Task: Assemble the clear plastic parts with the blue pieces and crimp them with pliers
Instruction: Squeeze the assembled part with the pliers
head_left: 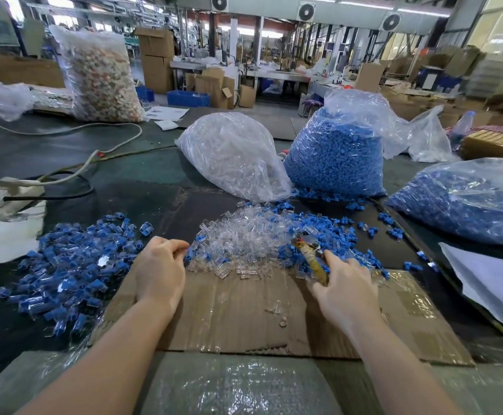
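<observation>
A loose heap of clear plastic parts (pixel 244 238) lies in the middle of the table, with loose blue pieces (pixel 331 232) mixed in on its right. A pile of assembled blue-and-clear parts (pixel 73 265) spreads out on the left. My left hand (pixel 159 274) is at the heap's left edge, its curled fingertips pinching a blue piece (pixel 188 255). My right hand (pixel 344 290) grips the tape-wrapped handles of the pliers (pixel 308 254), whose jaws point up into the heap. What sits in the jaws is hidden.
A cardboard sheet (pixel 244 322) lies under my hands. Behind the heap stand a bag of clear parts (pixel 232 154) and two bags of blue pieces (pixel 337 157) (pixel 466 199). Cables and a power strip (pixel 19 187) lie at the left, white paper (pixel 490 283) at the right.
</observation>
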`<state>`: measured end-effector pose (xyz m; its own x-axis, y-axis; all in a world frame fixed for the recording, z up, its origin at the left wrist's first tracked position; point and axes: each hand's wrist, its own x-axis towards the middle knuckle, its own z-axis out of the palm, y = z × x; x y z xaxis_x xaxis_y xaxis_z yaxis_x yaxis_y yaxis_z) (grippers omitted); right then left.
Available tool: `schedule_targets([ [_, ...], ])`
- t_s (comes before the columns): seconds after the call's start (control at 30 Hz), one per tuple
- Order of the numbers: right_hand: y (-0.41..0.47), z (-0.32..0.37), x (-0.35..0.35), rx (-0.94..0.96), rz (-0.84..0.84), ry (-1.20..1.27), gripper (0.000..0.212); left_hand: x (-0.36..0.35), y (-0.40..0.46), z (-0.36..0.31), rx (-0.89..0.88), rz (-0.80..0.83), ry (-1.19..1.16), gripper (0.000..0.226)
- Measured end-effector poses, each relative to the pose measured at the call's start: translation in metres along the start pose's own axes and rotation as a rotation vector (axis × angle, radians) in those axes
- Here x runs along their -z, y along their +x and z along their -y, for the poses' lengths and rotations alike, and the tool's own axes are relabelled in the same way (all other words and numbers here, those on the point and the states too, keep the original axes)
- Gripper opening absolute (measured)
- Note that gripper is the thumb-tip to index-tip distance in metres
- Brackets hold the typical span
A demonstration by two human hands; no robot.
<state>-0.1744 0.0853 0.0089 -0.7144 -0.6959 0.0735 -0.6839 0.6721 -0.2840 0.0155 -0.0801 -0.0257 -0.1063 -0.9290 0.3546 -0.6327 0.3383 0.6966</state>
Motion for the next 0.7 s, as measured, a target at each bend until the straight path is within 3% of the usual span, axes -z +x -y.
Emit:
schedule_targets([
  [0.1, 0.002, -0.006, -0.010, 0.010, -0.054, -0.125, 0.066, -0.001, -0.004, -0.002, -0.059, 0.008, 0.104, 0.025],
  [0.2, 0.003, -0.010, -0.018, 0.021, -0.088, -0.200, 0.069, -0.004, -0.015, -0.019, -0.185, 0.068, -0.042, 0.026],
  [0.37, 0.003, -0.012, -0.025, 0.011, -0.116, -0.216, 0.071, -0.011, -0.044, -0.051, -0.390, 0.686, -0.278, 0.020],
  [0.47, 0.004, -0.013, -0.025, 0.007, -0.106, -0.217, 0.073, -0.017, -0.052, -0.058, -0.436, 0.897, -0.292, 0.036],
  [0.57, 0.005, -0.013, -0.025, -0.004, -0.097, -0.229, 0.073, -0.023, -0.056, -0.059, -0.530, 0.933, -0.212, 0.036],
  [0.7, 0.007, -0.010, -0.025, -0.015, -0.081, -0.181, 0.074, -0.030, -0.056, -0.058, -0.518, 0.789, -0.199, 0.015],
])
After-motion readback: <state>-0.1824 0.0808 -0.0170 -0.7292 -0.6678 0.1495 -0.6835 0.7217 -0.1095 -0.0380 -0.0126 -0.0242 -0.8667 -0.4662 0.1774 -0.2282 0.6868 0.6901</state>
